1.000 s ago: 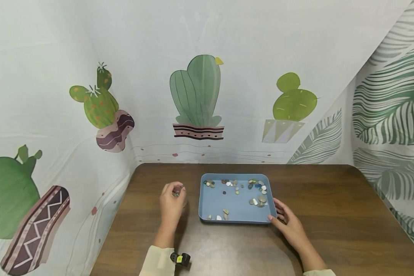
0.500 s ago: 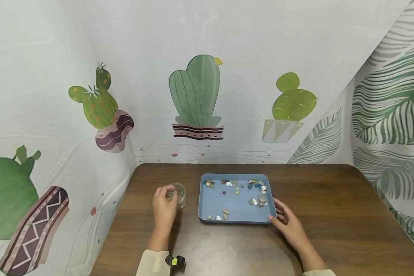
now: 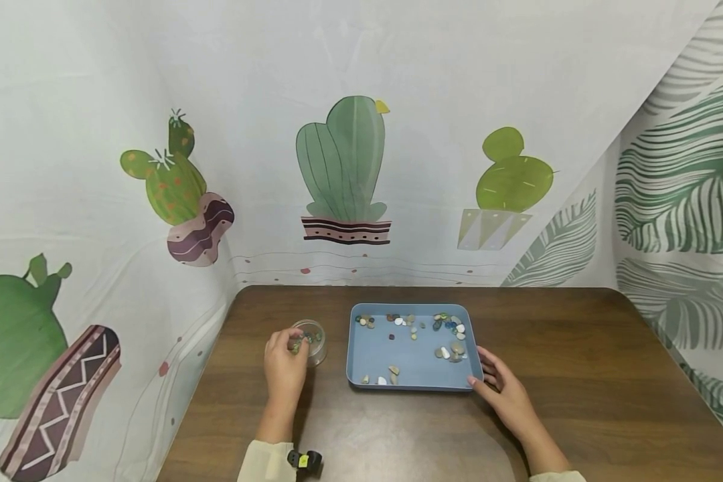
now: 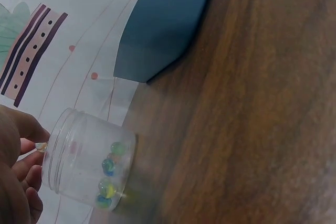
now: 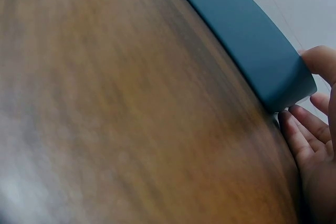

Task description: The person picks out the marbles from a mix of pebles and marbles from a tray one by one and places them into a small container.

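At the rim of a clear jar [image 3: 317, 348], my left hand [image 3: 285, 365] pinches a small marble [image 4: 41, 146] between thumb and fingers. Several green, blue and yellow swirled glass marbles [image 4: 107, 187] lie at the jar's bottom, and the jar stands upright on the table. My right hand [image 3: 509, 391] grips the near right corner of a blue tray [image 3: 391, 361], its thumb at the rim and the other fingers against the outer side. Groups of pebbles [image 3: 456, 351] and coloured marbles [image 3: 438, 325] are spread over the tray, mostly along its edges.
The brown wooden table [image 3: 410, 435] carries both the tray and the jar, with a gap between them. Behind it hangs a white cloth [image 3: 428, 167] printed with cacti. A black wrist strap device [image 3: 305, 460] sits at the left sleeve.
My left hand has moved left and slightly nearer me, uncovering more of the jar, which it hid before. The right hand and the tray have stayed in place.
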`<state>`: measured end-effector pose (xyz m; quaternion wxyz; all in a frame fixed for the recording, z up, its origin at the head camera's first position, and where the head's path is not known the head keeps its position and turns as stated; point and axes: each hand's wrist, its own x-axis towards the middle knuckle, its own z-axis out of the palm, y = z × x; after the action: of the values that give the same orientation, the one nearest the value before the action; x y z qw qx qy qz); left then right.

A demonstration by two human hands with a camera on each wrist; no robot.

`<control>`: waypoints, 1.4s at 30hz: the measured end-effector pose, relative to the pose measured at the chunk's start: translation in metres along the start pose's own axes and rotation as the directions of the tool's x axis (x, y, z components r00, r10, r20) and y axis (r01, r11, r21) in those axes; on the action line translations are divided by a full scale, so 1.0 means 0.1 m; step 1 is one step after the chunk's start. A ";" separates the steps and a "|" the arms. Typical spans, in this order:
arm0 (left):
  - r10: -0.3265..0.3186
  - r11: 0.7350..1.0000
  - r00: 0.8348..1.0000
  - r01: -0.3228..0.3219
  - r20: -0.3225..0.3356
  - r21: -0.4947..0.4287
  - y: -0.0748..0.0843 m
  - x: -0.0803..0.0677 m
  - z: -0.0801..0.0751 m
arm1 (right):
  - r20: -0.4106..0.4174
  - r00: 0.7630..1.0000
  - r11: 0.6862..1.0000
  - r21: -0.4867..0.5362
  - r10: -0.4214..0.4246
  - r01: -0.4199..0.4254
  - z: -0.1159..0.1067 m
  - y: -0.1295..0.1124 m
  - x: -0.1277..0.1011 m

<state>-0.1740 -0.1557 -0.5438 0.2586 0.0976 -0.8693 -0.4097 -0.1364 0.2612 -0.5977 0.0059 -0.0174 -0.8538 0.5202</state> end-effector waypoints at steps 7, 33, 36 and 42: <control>-0.012 1.000 1.000 0.012 0.009 -0.021 0.00 0.00 -0.01 | 0.000 1.000 1.000 0.004 -0.005 0.005 0.00 0.00 0.00; 0.134 0.987 0.985 -0.143 -0.110 -0.070 0.18 -0.11 0.13 | -0.008 0.999 0.999 0.038 -0.034 0.035 -0.01 -0.02 0.01; 0.166 0.981 0.980 -0.175 -0.109 -0.079 0.23 -0.14 0.18 | -0.006 0.999 0.999 0.030 -0.032 0.032 -0.02 -0.03 0.01; 0.215 0.970 0.971 -0.225 -0.105 -0.095 0.33 -0.23 0.27 | -0.013 0.999 0.999 0.015 -0.033 0.033 0.00 0.00 0.00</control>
<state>-0.1678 -0.1075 -0.5412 0.3479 0.0057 -0.8385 -0.4193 -0.1368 0.2608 -0.5974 0.0200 -0.0066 -0.8499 0.5266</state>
